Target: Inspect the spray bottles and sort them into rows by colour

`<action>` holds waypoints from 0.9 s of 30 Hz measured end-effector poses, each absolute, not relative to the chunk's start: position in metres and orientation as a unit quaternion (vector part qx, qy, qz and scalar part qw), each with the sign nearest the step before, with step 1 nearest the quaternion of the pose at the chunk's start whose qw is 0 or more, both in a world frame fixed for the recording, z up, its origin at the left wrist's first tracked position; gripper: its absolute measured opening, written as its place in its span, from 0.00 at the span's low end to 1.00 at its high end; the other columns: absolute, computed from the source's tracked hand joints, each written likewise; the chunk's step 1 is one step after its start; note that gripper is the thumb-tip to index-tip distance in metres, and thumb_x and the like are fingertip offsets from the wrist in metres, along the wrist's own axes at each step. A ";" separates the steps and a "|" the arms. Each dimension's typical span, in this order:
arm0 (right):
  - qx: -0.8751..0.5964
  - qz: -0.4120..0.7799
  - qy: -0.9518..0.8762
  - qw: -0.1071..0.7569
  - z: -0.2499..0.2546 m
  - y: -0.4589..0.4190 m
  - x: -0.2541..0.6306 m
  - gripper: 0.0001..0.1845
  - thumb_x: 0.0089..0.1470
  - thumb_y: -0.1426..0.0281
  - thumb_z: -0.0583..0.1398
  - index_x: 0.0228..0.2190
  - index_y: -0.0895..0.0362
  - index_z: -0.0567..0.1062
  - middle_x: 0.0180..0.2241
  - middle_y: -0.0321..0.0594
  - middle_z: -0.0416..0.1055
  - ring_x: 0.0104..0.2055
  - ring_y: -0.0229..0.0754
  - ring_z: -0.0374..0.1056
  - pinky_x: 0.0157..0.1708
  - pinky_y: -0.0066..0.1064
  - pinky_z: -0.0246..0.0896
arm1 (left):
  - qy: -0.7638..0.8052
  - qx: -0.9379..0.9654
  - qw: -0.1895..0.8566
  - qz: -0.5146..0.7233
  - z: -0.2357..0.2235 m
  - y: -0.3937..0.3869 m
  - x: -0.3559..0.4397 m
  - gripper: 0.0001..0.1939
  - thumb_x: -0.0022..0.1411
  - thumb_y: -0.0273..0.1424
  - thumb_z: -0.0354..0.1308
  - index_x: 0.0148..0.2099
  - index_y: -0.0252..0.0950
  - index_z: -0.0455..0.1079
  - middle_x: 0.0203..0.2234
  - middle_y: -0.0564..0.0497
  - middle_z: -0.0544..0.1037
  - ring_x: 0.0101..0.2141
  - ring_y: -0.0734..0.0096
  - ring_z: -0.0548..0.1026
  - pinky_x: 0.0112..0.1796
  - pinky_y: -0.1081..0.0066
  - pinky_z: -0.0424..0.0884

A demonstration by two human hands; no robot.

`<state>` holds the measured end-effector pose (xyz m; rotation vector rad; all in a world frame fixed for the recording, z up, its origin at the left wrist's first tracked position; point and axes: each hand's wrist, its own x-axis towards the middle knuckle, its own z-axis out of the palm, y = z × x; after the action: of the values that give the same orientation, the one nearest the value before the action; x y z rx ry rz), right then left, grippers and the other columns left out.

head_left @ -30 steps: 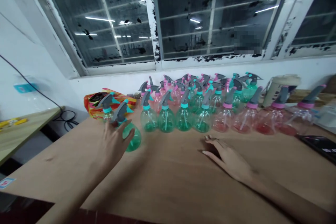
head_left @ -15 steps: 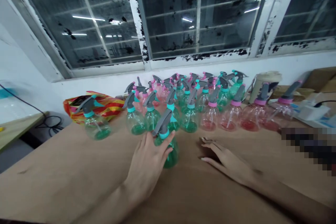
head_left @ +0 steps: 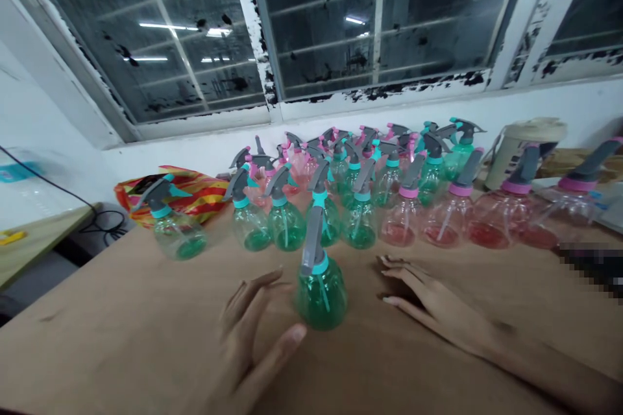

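A green spray bottle (head_left: 322,301) with a grey trigger head and turquoise collar stands upright at the middle of the table, in front of the others. To its left is my left hand (head_left: 253,331), fingers and thumb spread apart, holding nothing. My right hand (head_left: 433,301) rests on the table to the bottle's right, fingers stretched out and apart from it. Behind stands a row of green spray bottles (head_left: 287,227) and pink spray bottles (head_left: 399,224), each with some liquid in the bottom. Another green spray bottle (head_left: 178,237) stands alone at the left.
More spray bottles crowd against the wall under the windows. A red and yellow striped bag (head_left: 207,198) lies at the back left. A pale jug (head_left: 525,149) stands at the back right. A side table (head_left: 43,233) with a black cable is at the left.
My left hand has let go of the front green spray bottle and drawn back to the left and nearer. The bottle now stands on its own. My right hand is much as before.
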<state>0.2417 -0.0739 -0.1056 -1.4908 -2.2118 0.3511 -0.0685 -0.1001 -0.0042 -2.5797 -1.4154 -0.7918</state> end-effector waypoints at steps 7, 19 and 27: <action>-0.522 0.112 -0.809 0.246 -0.111 -0.068 0.229 0.22 0.57 0.56 0.52 0.50 0.52 0.66 0.56 0.42 0.63 0.58 0.48 0.58 0.56 0.46 0.55 | -0.493 -0.815 -0.069 -0.296 -0.001 -0.075 -0.055 0.34 0.49 0.47 0.60 0.57 0.53 0.55 0.51 0.49 0.72 0.50 0.47 0.70 0.41 0.50 0.74; -0.511 0.082 -0.819 0.246 -0.111 -0.069 0.225 0.23 0.57 0.58 0.53 0.52 0.52 0.65 0.54 0.41 0.66 0.57 0.48 0.59 0.54 0.45 0.58 | -0.437 -0.757 -0.303 -0.380 0.005 -0.039 0.013 0.19 0.57 0.30 0.55 0.52 0.42 0.60 0.38 0.52 0.73 0.30 0.69 0.71 0.34 0.68 0.70; -0.520 0.079 -0.823 0.215 -0.114 -0.068 0.227 0.24 0.59 0.58 0.52 0.54 0.52 0.62 0.56 0.41 0.63 0.59 0.46 0.56 0.55 0.46 0.57 | -0.375 -0.778 -0.329 -0.382 0.011 -0.030 0.014 0.15 0.54 0.26 0.51 0.45 0.41 0.64 0.30 0.55 0.73 0.22 0.74 0.67 0.25 0.73 0.68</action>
<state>0.2273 -0.0683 -0.1140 -1.4422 -2.2827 0.2192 0.0144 -0.0297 0.0113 -3.1410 -1.5130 -1.5429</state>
